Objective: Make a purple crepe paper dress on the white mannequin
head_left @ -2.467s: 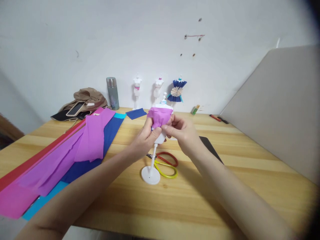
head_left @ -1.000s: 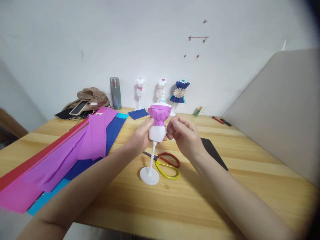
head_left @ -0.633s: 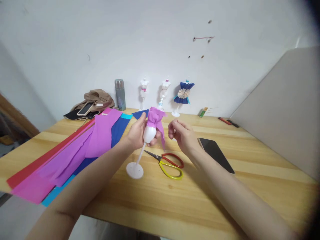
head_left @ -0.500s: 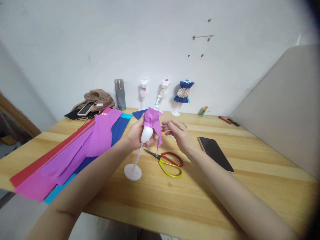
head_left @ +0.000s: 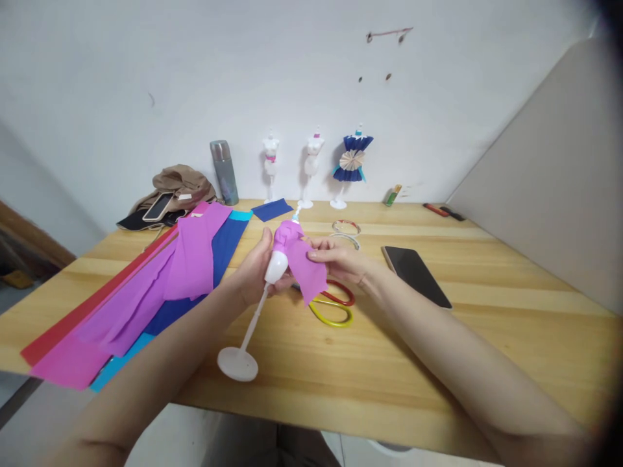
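In the head view, a tilted white dress form (head_left: 277,266) is held around its torso by the left hand (head_left: 256,269), above the middle of the wooden table (head_left: 389,376); the purple strip's (head_left: 307,271) loose end is pinched by the right hand (head_left: 341,258). If pulled too hard, the wrap could be torn or loosened. Scissors (head_left: 335,323) are partly hidden beneath. Coloured sheets (head_left: 195,259) are spread left; a flask (head_left: 224,174) is stood near the far wall (head_left: 195,78).
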`<state>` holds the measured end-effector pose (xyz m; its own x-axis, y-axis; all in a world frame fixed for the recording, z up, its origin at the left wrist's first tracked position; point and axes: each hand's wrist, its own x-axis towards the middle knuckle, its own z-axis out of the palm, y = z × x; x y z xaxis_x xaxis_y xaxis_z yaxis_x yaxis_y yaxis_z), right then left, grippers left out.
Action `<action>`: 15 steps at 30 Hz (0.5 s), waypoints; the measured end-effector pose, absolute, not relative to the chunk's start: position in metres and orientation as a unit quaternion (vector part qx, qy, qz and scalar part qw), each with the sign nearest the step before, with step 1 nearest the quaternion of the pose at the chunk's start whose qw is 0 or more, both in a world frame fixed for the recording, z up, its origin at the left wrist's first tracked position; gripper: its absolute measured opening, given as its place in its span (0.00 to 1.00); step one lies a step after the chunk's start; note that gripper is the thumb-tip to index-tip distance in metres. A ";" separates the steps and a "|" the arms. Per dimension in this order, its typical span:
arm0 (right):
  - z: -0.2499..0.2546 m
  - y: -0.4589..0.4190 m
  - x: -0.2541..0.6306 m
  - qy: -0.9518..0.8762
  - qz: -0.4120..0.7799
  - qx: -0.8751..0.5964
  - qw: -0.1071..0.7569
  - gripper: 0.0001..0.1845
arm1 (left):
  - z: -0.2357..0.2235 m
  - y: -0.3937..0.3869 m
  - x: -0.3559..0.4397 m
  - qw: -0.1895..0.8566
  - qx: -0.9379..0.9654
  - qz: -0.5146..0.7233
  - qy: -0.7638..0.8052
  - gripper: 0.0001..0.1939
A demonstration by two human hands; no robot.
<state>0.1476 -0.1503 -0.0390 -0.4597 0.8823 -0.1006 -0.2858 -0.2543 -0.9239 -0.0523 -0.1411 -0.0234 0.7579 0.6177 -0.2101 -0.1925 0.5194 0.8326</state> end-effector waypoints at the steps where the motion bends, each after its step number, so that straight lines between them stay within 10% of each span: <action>1: -0.041 -0.150 0.147 -0.449 0.730 -0.325 0.401 0.20 | -0.025 -0.141 -0.054 0.834 0.416 0.253 0.262 0.40; 15: -0.037 -0.149 0.148 -0.396 0.737 -0.356 0.416 0.12 | -0.027 -0.137 -0.055 0.814 0.314 0.266 0.411 0.38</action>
